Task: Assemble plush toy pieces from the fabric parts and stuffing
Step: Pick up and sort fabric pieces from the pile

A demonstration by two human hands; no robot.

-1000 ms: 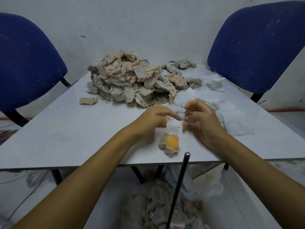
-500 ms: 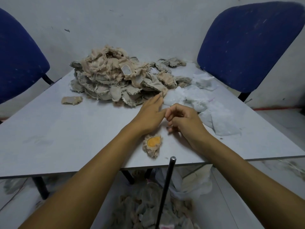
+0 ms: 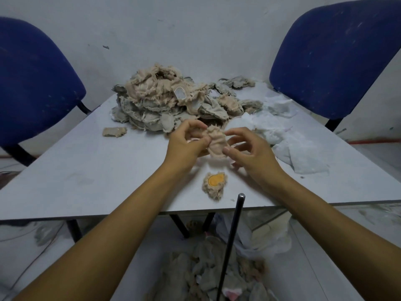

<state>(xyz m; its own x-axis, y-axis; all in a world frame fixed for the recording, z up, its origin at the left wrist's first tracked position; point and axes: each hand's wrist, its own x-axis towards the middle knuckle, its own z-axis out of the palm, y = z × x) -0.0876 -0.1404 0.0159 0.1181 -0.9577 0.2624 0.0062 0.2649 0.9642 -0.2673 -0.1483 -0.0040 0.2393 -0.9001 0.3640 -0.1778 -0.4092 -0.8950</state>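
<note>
Both hands hold a small beige plush fabric piece [image 3: 216, 142] above the middle of the white table [image 3: 86, 170]. My left hand [image 3: 187, 144] pinches its left edge with curled fingers. My right hand [image 3: 251, 153] grips its right side between thumb and fingers. A finished-looking beige piece with an orange patch [image 3: 214, 184] lies on the table just below the hands. A big heap of beige and grey fabric parts [image 3: 169, 105] fills the far middle of the table. White stuffing or lining scraps [image 3: 288, 144] spread to the right.
A single beige scrap [image 3: 114, 131] lies left of the heap. Two blue chairs [image 3: 32, 83] [image 3: 338, 59] stand at the table's far corners. A black metal rod [image 3: 232, 242] rises in front of the near edge, above a floor pile of plush pieces [image 3: 212, 274].
My left hand reached to the heap's edge and came back. Both hands now hold a beige fabric piece lifted over the table; before they held nothing visible.
</note>
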